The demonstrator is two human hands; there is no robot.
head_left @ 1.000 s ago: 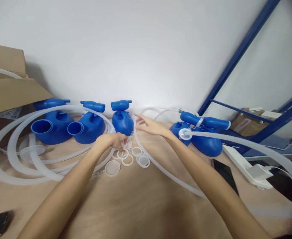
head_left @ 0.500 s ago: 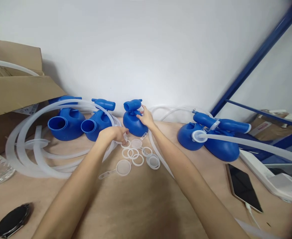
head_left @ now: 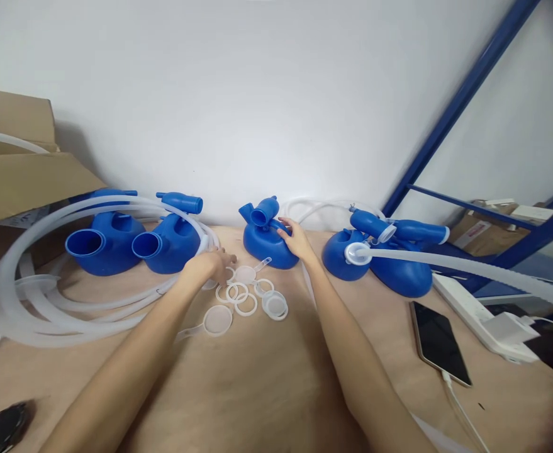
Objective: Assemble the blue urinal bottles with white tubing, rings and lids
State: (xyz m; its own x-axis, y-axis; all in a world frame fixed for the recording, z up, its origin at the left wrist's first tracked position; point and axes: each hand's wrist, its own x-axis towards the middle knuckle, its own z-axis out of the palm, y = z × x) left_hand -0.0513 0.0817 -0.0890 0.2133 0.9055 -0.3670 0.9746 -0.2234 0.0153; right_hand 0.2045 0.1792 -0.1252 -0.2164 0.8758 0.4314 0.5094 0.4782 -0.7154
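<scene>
A blue plastic urinal bottle (head_left: pixel 270 247) stands near the wall, with a loose blue neck piece (head_left: pixel 265 211) resting on top of it. My right hand (head_left: pixel 297 239) grips its handle from the right, thumb and fingers bent around it. Left of the bottle, my left hand (head_left: pixel 214 264) is low over the table beside the clear hose (head_left: pixel 214 236), its fingers curled. What lies under those fingers is hidden. Just in front, several white rings (head_left: pixel 246 304) lie loosely together with flat translucent strap caps (head_left: pixel 218 321).
More blue bottles stand left (head_left: pixel 109 251) and right (head_left: pixel 346 267), some with neck pieces on top. A large coil of hose (head_left: pixel 12 283) lies before a cardboard box (head_left: pixel 26 182). At right are a phone (head_left: pixel 440 343) with a cable and a white power strip (head_left: pixel 474 314).
The middle bottle has shifted right and turned, with my right hand on it. My left hand stays close to the rings and hose. The whole view has swung slightly to the right.
</scene>
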